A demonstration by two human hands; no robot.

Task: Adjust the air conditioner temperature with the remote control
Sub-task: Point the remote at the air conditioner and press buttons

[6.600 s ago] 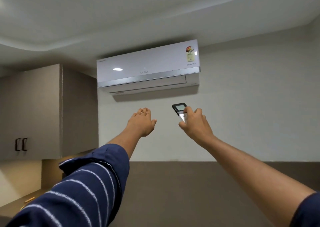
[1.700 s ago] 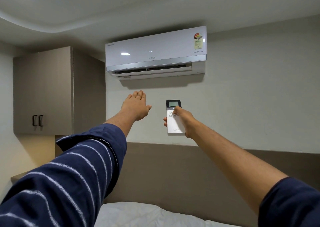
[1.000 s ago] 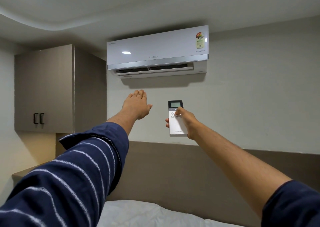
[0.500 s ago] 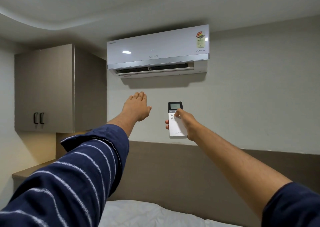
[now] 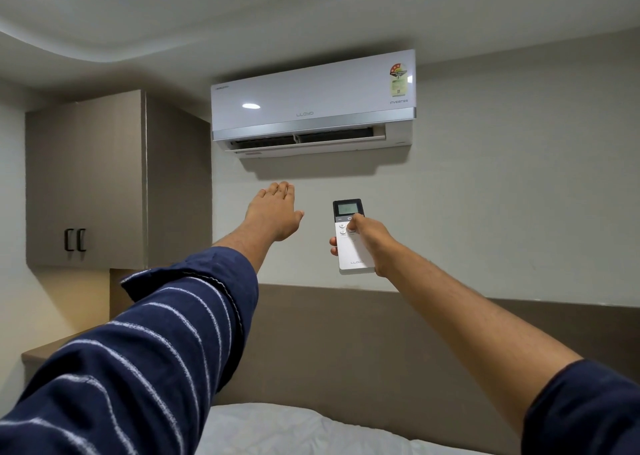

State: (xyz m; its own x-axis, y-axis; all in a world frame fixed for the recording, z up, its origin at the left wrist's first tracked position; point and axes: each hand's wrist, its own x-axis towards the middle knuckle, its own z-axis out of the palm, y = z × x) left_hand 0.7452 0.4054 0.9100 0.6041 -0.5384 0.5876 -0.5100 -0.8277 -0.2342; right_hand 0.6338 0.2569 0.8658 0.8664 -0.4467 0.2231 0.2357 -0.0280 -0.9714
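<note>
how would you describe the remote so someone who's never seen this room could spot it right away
Find the white air conditioner high on the wall; below its right half, the right hand holds up a slim white remote. Its dark top with a small grey screen sets it apart from the empty, open left hand beside it.

White wall-mounted air conditioner (image 5: 313, 102) high on pale wall, louvre open beneath silver trim, energy sticker at right end; below it, slim white remote control (image 5: 352, 238) with dark-framed lit display on top, held upright, button face toward camera, top aimed at the unit.
</note>
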